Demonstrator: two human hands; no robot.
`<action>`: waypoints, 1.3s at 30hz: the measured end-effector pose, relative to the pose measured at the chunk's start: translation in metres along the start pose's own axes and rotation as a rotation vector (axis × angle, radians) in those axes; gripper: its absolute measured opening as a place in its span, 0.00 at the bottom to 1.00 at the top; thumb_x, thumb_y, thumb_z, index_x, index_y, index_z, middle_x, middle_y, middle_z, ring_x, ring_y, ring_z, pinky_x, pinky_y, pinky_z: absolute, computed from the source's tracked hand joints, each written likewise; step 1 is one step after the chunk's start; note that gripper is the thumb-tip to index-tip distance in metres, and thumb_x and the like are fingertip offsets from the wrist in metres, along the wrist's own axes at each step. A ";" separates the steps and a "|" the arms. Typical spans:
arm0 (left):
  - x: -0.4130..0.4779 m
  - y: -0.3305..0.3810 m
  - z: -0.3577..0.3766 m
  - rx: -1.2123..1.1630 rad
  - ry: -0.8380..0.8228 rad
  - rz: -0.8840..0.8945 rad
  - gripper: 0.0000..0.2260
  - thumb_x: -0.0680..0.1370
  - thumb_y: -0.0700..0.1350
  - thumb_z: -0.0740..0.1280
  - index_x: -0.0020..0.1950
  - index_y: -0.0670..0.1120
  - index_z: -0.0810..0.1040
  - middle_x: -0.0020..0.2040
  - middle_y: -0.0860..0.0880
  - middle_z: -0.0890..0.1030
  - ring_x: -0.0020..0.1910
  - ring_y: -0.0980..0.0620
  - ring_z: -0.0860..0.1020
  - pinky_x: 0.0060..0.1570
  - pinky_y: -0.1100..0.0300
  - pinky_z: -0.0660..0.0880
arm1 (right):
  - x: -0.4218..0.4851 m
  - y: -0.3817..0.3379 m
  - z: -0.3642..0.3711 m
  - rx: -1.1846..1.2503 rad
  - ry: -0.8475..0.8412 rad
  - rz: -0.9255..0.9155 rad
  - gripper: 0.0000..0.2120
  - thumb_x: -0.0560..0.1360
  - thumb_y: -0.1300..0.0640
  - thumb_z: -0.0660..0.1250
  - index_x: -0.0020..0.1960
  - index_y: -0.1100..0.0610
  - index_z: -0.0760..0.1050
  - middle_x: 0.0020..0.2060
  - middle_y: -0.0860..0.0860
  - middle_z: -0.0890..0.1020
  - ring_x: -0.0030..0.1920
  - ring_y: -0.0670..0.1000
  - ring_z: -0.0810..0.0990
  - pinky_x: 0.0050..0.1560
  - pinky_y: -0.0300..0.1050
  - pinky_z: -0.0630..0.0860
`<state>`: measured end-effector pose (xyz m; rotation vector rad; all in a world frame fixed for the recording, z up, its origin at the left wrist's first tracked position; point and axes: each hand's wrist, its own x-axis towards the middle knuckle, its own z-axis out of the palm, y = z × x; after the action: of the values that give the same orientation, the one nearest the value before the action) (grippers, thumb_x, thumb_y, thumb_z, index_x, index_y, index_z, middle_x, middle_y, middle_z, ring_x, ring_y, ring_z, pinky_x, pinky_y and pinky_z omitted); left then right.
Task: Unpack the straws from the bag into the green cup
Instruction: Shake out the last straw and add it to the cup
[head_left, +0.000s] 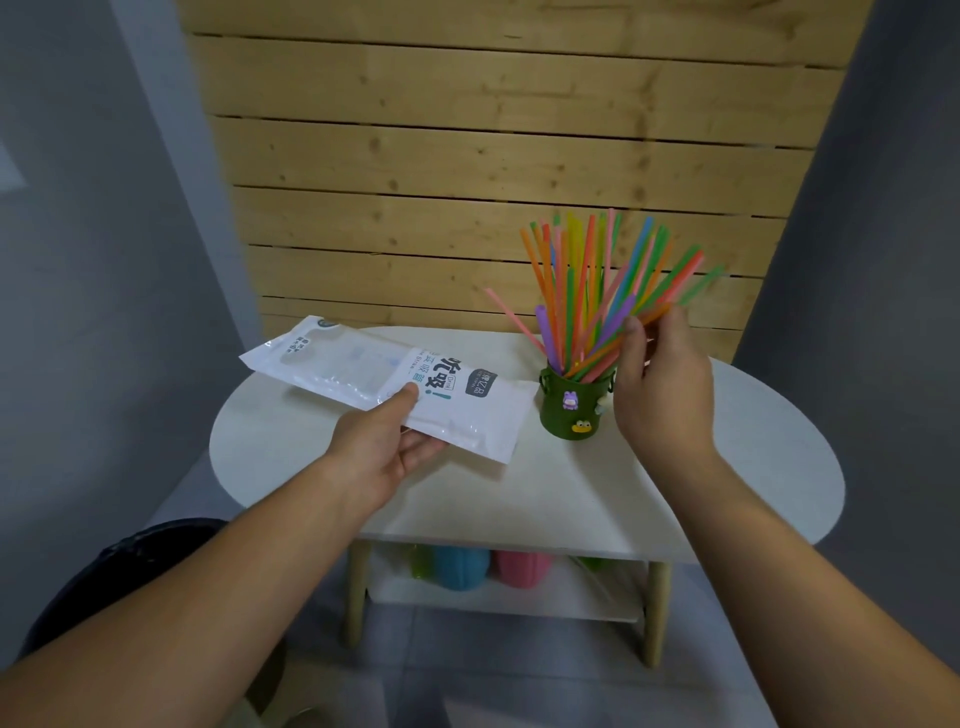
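Here the green cup (574, 402) is standing on the white oval table (727, 467), and everything else is sitting around it. Its far rim is being hidden by the bundle of straws (597, 291) fanning out of it; their lower ends are out of sight inside the cup. The straws are thin, smooth plastic tubes in orange, green, yellow, pink, blue and purple, and several tips are blurring against the pale wooden slat wall (467, 156) behind the cup. Small cartoon stickers are showing on the cup's matte front, too small to read clearly.

Just right of the cup, the right hand (660, 384) is raised with its back to the camera; its fingers (635, 332) are closing loosely on a few slanting straws near their upper parts, though the exact grip is being covered by the hand itself.

Left of the cup, the left hand (384, 447) is holding the flat, glossy white bag (389, 384) just above the table, thumb pressing on top and the other fingers underneath, mostly hidden. The bag is looking flat, with a clear window and printed lettering.

Below the cup, under the tabletop, a lower shelf (498, 597) is carrying blurred blue, pink and green rounded things (488, 569), partly cut off by the table edge.
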<state>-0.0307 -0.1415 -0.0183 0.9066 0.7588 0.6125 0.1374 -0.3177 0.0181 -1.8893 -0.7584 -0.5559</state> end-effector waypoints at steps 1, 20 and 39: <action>0.000 0.000 0.000 0.000 0.000 0.001 0.03 0.82 0.42 0.68 0.55 0.47 0.80 0.49 0.46 0.88 0.49 0.47 0.87 0.53 0.47 0.83 | 0.000 0.000 0.001 0.013 -0.010 0.008 0.10 0.82 0.51 0.59 0.51 0.58 0.71 0.41 0.53 0.80 0.38 0.57 0.77 0.38 0.55 0.75; -0.033 0.009 -0.036 -0.005 -0.081 -0.037 0.10 0.82 0.44 0.66 0.63 0.47 0.79 0.54 0.47 0.88 0.48 0.49 0.87 0.39 0.53 0.84 | -0.063 -0.049 0.024 0.872 -0.800 0.975 0.16 0.81 0.50 0.64 0.57 0.62 0.78 0.44 0.59 0.86 0.39 0.57 0.86 0.43 0.50 0.83; -0.118 -0.025 -0.273 0.104 0.607 -0.280 0.04 0.79 0.44 0.69 0.48 0.45 0.78 0.55 0.42 0.79 0.55 0.47 0.79 0.53 0.48 0.80 | -0.227 -0.148 0.132 0.604 -1.031 0.953 0.06 0.81 0.63 0.64 0.49 0.66 0.77 0.42 0.63 0.83 0.28 0.54 0.84 0.25 0.42 0.79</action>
<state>-0.3124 -0.1153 -0.1116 0.6888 1.4480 0.6066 -0.1202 -0.2098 -0.0943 -1.6034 -0.4367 1.1888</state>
